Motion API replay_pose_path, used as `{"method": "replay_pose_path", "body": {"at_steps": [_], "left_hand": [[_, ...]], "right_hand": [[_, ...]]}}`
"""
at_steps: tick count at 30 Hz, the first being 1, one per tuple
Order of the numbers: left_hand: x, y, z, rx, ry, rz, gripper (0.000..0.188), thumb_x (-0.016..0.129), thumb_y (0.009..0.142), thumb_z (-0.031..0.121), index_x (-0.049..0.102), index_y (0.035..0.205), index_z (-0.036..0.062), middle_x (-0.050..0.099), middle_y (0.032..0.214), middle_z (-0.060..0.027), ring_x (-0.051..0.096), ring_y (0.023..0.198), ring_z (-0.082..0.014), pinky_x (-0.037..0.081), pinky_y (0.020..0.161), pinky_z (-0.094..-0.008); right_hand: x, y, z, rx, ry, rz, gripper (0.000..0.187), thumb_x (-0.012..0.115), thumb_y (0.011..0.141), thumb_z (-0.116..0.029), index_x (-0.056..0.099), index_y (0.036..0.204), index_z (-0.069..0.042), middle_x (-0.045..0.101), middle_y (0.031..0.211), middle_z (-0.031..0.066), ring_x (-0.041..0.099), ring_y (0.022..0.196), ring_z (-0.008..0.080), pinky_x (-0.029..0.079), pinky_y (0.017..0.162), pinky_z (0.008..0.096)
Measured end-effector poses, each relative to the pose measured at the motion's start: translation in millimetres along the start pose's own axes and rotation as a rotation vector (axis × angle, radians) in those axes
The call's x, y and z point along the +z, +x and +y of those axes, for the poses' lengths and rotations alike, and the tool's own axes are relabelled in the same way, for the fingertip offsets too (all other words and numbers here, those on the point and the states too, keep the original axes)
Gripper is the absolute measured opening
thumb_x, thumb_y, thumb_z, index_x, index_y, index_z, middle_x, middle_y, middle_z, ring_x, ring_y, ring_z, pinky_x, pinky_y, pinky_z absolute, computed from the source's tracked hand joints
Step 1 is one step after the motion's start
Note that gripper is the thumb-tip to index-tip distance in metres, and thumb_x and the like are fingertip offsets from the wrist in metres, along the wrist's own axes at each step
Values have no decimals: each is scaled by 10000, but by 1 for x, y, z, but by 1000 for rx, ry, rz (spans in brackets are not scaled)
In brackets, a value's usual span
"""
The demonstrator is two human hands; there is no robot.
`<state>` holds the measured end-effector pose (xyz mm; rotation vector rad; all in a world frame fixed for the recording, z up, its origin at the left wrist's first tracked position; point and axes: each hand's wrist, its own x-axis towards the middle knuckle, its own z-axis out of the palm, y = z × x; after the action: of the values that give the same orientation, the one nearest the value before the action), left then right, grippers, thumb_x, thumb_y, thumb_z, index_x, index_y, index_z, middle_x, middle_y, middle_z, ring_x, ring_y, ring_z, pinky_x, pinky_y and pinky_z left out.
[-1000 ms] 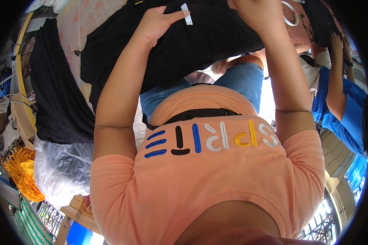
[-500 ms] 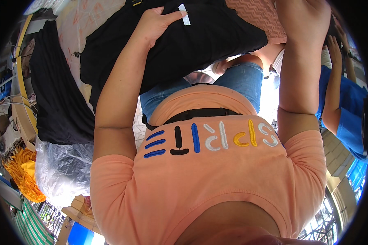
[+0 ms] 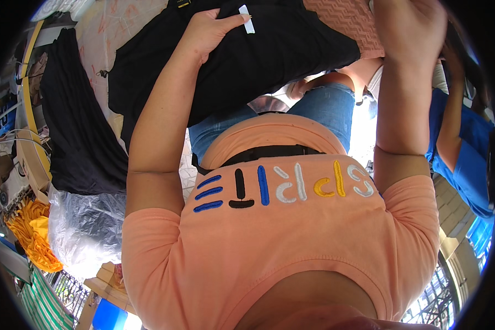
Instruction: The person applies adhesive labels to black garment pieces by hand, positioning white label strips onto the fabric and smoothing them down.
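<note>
A black garment (image 3: 264, 63) lies across the work surface in front of me and hangs over its near edge, toward my lap. My left hand (image 3: 209, 30) is closed on it, the thumb stretched against a small white tag (image 3: 247, 20) while the other fingers are mostly hidden. Farther right, my right hand (image 3: 411, 27) is raised at the upper edge beside a salmon zigzag-textured cloth (image 3: 349, 25). Its fingers are largely cut off by the frame, so what they hold, if anything, does not show.
Another black cloth (image 3: 74, 121) hangs at the left, above clear plastic wrapping (image 3: 88, 231) and a bundle of orange-yellow cloth (image 3: 33, 234). A yellow rail (image 3: 26, 104) runs along the far left. On the right, close by, is another person in a blue shirt (image 3: 467, 159).
My right hand has shifted slightly to the right. My left hand stays put on the black garment. The other person's arms at the right have moved.
</note>
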<state>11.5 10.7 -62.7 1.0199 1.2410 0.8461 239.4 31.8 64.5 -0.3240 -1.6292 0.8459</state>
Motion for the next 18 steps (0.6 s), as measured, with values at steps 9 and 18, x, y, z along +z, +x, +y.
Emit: {"method": "replay_pose_path", "body": {"at_steps": [9, 18], "left_hand": [[-1, 1, 1, 7, 61, 14, 232, 743, 903, 112, 736, 1081, -36, 724, 971, -57, 674, 837, -138, 534, 759, -275], [4, 1, 1, 62, 64, 29, 244, 744, 901, 109, 733, 1103, -27, 723, 967, -44, 668, 833, -130, 528, 767, -271]], "right_hand": [[2, -2, -5, 75, 53, -14, 112, 625, 992, -23, 572, 1081, 18, 671, 865, 87, 686, 748, 135, 589, 681, 232], [-2, -5, -6, -30, -4, -12, 105, 626, 989, -22, 581, 1068, 30, 683, 844, 98, 697, 709, 141, 586, 651, 232]]}}
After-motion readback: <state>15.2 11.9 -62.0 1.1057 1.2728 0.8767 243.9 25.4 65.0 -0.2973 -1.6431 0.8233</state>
